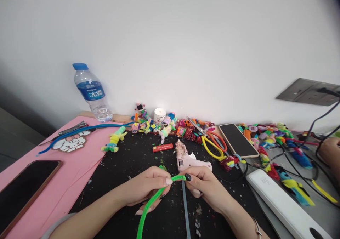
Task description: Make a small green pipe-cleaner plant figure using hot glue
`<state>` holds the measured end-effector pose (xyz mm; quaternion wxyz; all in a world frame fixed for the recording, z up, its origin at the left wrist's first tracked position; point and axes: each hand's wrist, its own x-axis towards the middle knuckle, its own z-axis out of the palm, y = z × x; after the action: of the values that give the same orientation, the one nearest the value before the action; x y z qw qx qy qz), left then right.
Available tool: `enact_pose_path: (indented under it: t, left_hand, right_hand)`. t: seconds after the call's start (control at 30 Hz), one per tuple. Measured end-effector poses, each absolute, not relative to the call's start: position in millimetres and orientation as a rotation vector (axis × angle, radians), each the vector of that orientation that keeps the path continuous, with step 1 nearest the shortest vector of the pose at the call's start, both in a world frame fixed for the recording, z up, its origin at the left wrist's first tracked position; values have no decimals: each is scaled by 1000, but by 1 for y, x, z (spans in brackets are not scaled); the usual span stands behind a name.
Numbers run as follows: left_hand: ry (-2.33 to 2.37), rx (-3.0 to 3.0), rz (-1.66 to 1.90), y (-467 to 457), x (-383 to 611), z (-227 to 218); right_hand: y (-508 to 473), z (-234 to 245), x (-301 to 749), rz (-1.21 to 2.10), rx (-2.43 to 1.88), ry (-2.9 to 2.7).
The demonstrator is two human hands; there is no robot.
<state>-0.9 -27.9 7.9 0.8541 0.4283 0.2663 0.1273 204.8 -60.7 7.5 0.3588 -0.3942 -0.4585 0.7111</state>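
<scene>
A bright green pipe cleaner point(149, 204) runs between both of my hands and hangs down toward the front edge of the view. My left hand point(147, 186) pinches it between thumb and fingers a little way from its end. A bit of green fuzz shows just above the left fingers. The tip of the pipe cleaner is pinched by my right hand point(204, 186), between thumb and forefinger. Behind my right hand lies a pink glue gun point(190, 161) with a stained nozzle. A grey strip point(185, 207) lies on the black mat point(111, 193) below my hands.
Scissors point(212, 143), a red box point(163, 147), a candle point(159, 115) and pipe-cleaner figures point(114, 139) lie behind my hands. Phones point(239, 140) point(26, 189), a bottle point(91, 92), pink paper point(77, 182), a white device point(287, 203) and cables point(300, 171) surround them. Another person's hand point(329, 152) is at right.
</scene>
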Motion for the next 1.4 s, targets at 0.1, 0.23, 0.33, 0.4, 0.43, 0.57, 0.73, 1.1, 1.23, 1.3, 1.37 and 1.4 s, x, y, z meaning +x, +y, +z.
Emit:
enact_pose_path:
  t: [0.1, 0.23, 0.33, 0.4, 0.43, 0.57, 0.73, 1.1, 1.23, 1.3, 1.37, 1.4]
  left_hand:
    - [540, 906, 260, -27, -2, 5]
    - [528, 897, 263, -25, -3, 2]
    - [522, 888, 256, -25, -3, 2]
    - [520, 886, 246, -25, -3, 3]
    - [520, 888, 242, -25, -3, 4]
    - [520, 895, 239, -25, -2, 5]
    - [510, 888, 234, -25, -2, 4]
    - [519, 904, 227, -26, -1, 5]
    - [518, 911, 229, -26, -1, 6]
    - [511, 909, 228, -26, -1, 6]
    - [509, 910, 225, -26, -1, 6]
    - [507, 913, 220, -26, -1, 7]
  right_hand:
    - [-60, 7, 205, 1862, -1012, -1155]
    - [-60, 6, 206, 1887, -993, -1137]
    - [-60, 6, 206, 1894, -970, -1126]
    - [-60, 6, 206, 1895, -960, -1121]
    - [-60, 6, 206, 1894, -962, -1124]
    - [-59, 7, 207, 1873, -984, -1166]
    - [-58, 7, 207, 1865, -993, -1184]
    - [-58, 9, 206, 1833, -1043, -1203]
    - [-58, 9, 207, 1809, -1045, -1218]
    - [-59, 9, 207, 1814, -1051, -1217]
    - [-60, 9, 207, 1821, -1057, -1217]
    - [-60, 9, 207, 1824, -1060, -1215]
